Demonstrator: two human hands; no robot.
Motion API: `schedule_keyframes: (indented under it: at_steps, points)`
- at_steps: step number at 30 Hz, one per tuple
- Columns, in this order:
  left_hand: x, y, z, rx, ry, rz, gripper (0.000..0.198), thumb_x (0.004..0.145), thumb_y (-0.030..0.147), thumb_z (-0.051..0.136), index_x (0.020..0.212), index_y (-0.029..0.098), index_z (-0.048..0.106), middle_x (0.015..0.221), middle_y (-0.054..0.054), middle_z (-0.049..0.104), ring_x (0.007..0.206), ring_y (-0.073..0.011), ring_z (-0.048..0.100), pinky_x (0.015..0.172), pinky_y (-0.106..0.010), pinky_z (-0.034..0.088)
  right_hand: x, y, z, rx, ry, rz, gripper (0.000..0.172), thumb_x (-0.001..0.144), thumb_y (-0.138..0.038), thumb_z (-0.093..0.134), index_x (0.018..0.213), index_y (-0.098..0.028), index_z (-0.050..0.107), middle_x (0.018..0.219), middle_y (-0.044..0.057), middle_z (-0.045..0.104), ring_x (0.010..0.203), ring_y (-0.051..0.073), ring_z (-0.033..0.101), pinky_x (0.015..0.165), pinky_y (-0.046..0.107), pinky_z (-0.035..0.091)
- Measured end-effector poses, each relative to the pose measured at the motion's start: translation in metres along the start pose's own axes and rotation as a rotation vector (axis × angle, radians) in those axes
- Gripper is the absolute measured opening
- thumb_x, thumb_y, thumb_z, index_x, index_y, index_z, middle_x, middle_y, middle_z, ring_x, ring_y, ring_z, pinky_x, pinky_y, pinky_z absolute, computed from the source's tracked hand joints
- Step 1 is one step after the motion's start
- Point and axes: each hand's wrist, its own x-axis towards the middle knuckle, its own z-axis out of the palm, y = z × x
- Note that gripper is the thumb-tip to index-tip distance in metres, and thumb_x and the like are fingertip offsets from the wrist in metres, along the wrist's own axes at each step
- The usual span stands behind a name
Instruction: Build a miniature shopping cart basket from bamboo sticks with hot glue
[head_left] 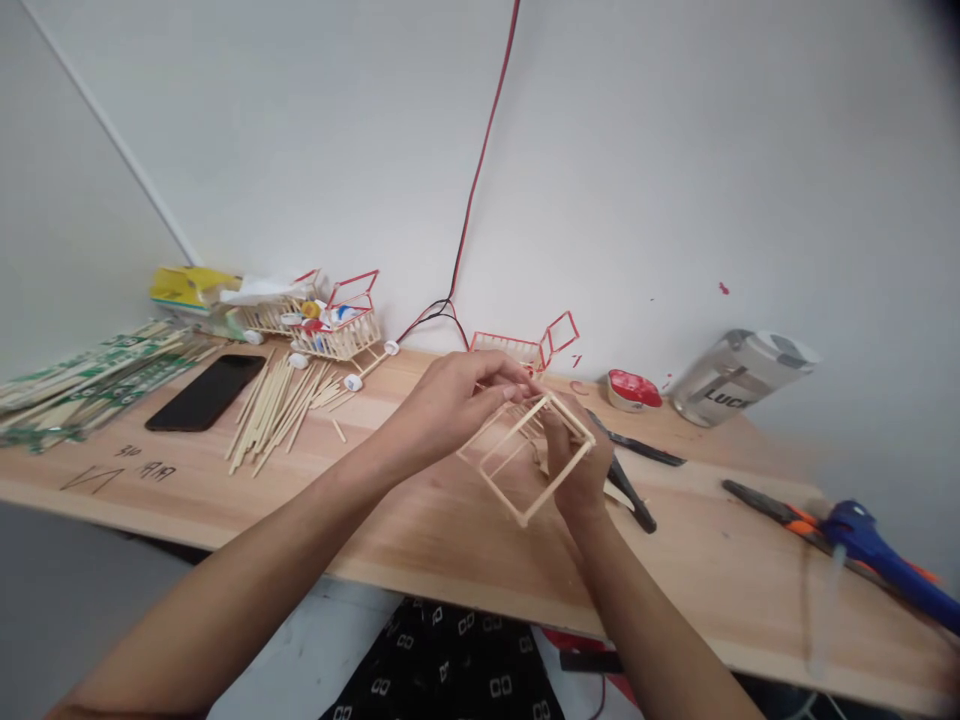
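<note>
A small open frame of pale wooden sticks (559, 484) is held up over the middle of the table, tilted, with one square end towards me. My right hand (574, 455) is closed around its right side, the fingers partly hidden behind the sticks. My left hand (457, 400) reaches across to the frame's far upper part with bent fingers pinched there; its fingertips overlap the sticks. Just beyond my hands stands a miniature stick shopping cart (506, 345) with red edges, partly hidden. Beside my right hand lies a black-handled tool (634, 497), its head hidden.
Left lie loose wooden sticks (277, 410), a black phone (206, 392) and packaged sticks (97, 385). A filled miniature cart (345, 335) stands behind them. Right are a red paint tub (634, 390), a "LUCK" canister (739, 378) and a blue glue gun (874, 545). A cable (480, 160) runs down the wall.
</note>
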Motion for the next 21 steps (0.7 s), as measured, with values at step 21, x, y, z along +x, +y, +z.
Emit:
schedule_keyframes:
  at_steps: [21]
  points:
    - [0.009,-0.004,0.015,-0.033,0.087,0.049,0.016,0.08,0.014,0.064,0.09,0.018,0.076,0.087,-0.002,0.075,0.077,-0.0135,0.065,0.069,-0.024,0.048,0.002,-0.015,0.007,0.874,-0.177,0.577,0.035,0.079,-0.056,0.067,0.093,-0.024,0.066,0.084,0.001,0.07,0.073,0.014,0.066,0.071,0.027,0.053]
